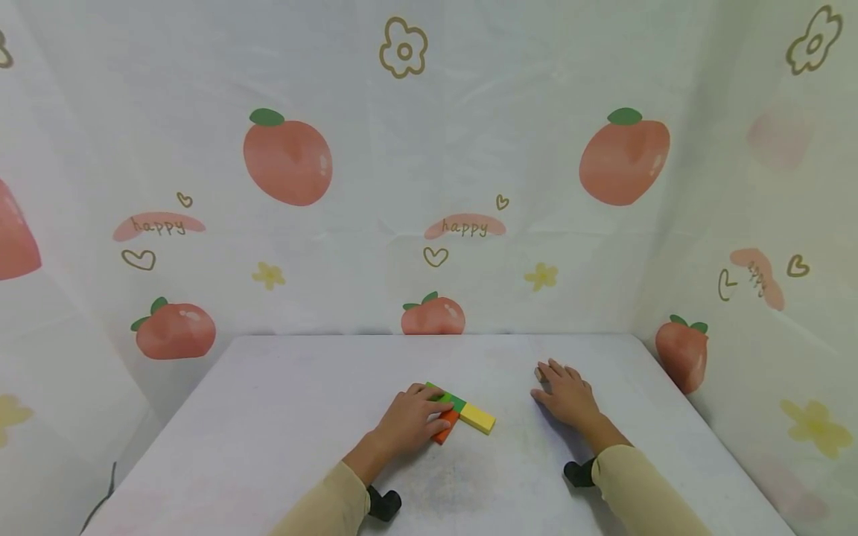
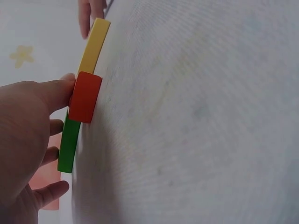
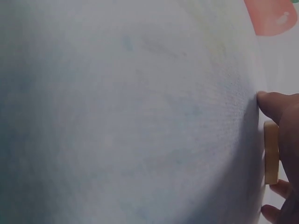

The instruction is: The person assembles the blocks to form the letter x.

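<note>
Near the middle of the table, a yellow block (image 1: pixel 478 419), a green block (image 1: pixel 453 402) and an orange-red block (image 1: pixel 447 428) lie against one another, the orange-red one branching toward the front. My left hand (image 1: pixel 407 420) rests on the green and orange-red blocks, its fingers covering part of them. In the left wrist view, the thumb touches the orange-red block (image 2: pixel 85 97) and fingers lie along the green block (image 2: pixel 69 145). Farther right, my right hand (image 1: pixel 568 394) lies low over a small wooden block (image 3: pixel 271 152), thumb spread apart; the hand mostly hides this block in the head view.
The white table (image 1: pixel 302 417) reaches back to a printed cloth wall (image 1: pixel 362 260), with more cloth at both sides. Black wrist mounts (image 1: pixel 385 505) sit under the sleeves. A dark cable (image 1: pixel 107 491) hangs by the left table edge.
</note>
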